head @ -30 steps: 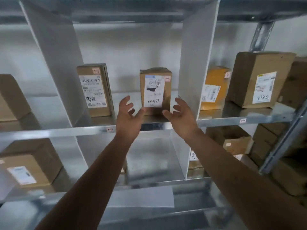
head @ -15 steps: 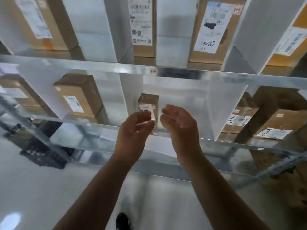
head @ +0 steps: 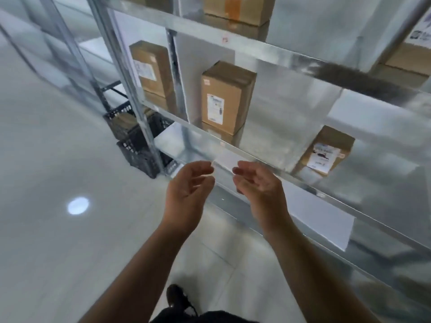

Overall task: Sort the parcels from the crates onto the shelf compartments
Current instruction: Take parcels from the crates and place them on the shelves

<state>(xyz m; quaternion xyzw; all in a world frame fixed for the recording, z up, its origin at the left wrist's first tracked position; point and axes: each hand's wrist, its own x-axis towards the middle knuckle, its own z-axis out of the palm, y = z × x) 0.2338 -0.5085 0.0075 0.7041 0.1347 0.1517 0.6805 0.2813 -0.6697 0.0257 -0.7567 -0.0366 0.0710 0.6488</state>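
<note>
My left hand (head: 189, 192) and my right hand (head: 258, 187) hover side by side in front of the metal shelf (head: 233, 151), fingers loosely curled, holding nothing. A tall brown parcel (head: 225, 96) with a white label stands in the middle compartment above my hands. Another brown parcel (head: 151, 68) stands in the compartment to its left. A small parcel (head: 326, 151) with a label sits further right. Two black crates (head: 137, 141) with a brown parcel (head: 123, 118) inside stand on the floor at the shelf's left end.
More boxes (head: 238, 10) sit on the upper shelf level. The pale tiled floor (head: 58, 159) stretches left of the shelf. A shoe (head: 177, 297) shows at the bottom. White sheets (head: 321, 217) hang on the lower shelf edge.
The view has swung down and left from the upper compartments towards the crates. Both hands have dropped away from the placed parcel and stay without a load.
</note>
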